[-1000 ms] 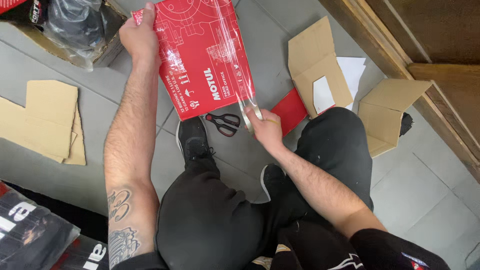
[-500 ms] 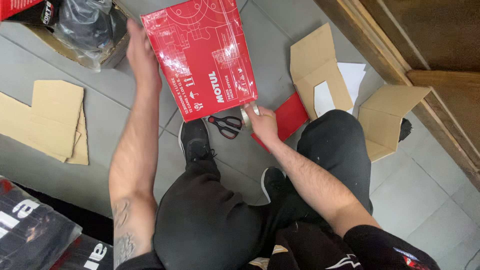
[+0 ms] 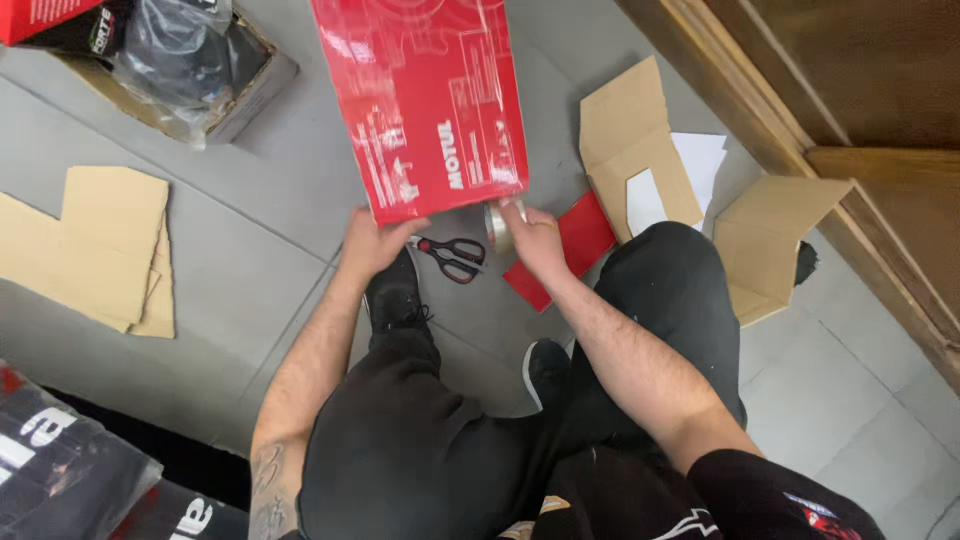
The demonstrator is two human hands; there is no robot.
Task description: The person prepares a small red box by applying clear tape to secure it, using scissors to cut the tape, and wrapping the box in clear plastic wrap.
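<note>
Item: red box (image 3: 425,100), large, flat-sided, printed in white, resting on the grey tiled floor (image 3: 250,250) ahead of the person's knees, tilted slightly to the left. Left hand (image 3: 375,240): closed on the box's near lower-left corner, thumb over the face, fingers under the edge; a firm but narrow grip on one corner only. Right hand (image 3: 535,240): wrapped around a roll of clear tape (image 3: 503,222), held just at the box's near right corner; whether tape already runs from roll to box cannot be told. Scissors (image 3: 452,257), red and black handled, lie on the floor between the two hands, just below the box edge. Red card piece (image 3: 560,250) lies under the right wrist. Cardboard offcuts (image 3: 640,160) sit to the right, further flat cardboard (image 3: 100,250) well to the left. Risks, as judged: held by one corner, the box could pivot or slide on the smooth tile when the tape is pulled, laying the strip crooked or creased; clear tape may fold onto itself; the scissors, close under the hands, could be knocked or pressed on.
</note>
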